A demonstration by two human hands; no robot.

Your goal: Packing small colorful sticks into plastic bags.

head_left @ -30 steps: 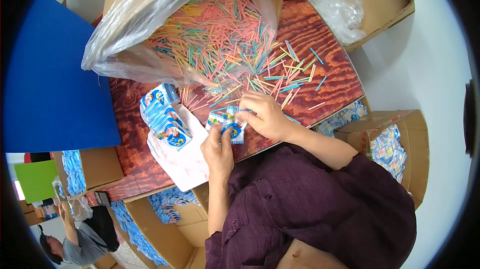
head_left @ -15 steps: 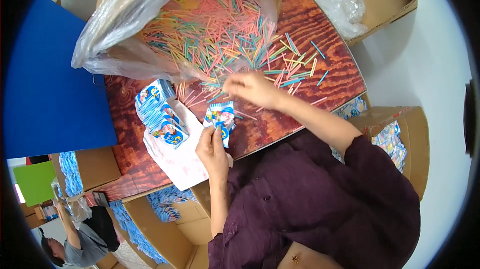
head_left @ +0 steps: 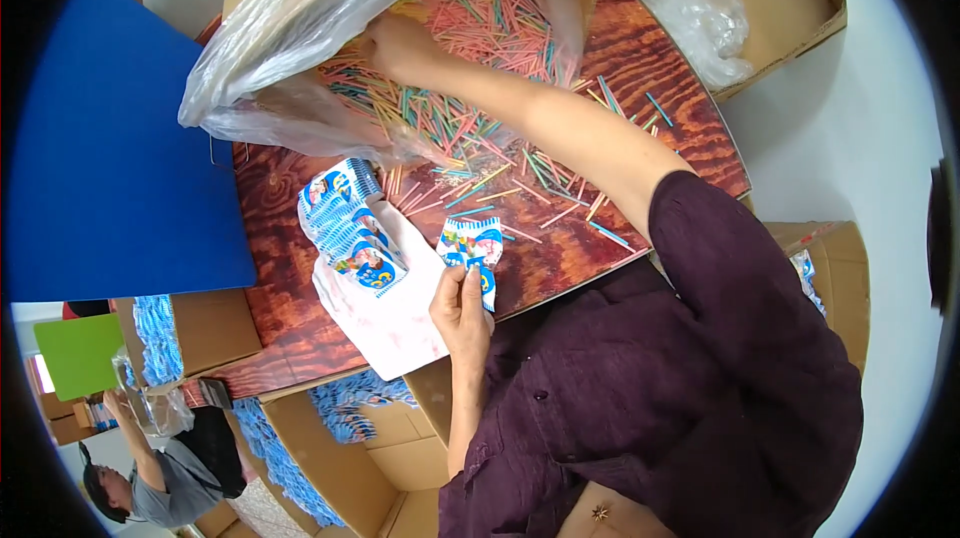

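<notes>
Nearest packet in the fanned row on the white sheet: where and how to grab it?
I'd pinch the end packet at its right edge, coming from the near right. It looks flat, its printed face is uncovered at the fanned row's near end, and that edge lies over the white sheet. The left hand is nearest but holds another packet.

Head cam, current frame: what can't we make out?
- Head view: right hand is blurred among the coloured sticks; can't tell if it grips any.
- Head view: left hand covers part of the blue-and-white packet; contents not visible.
- Head view: clear plastic liner is cut off by the top edge.
- Head view: purple sleeve hides most contents of the right-hand carton.
</notes>
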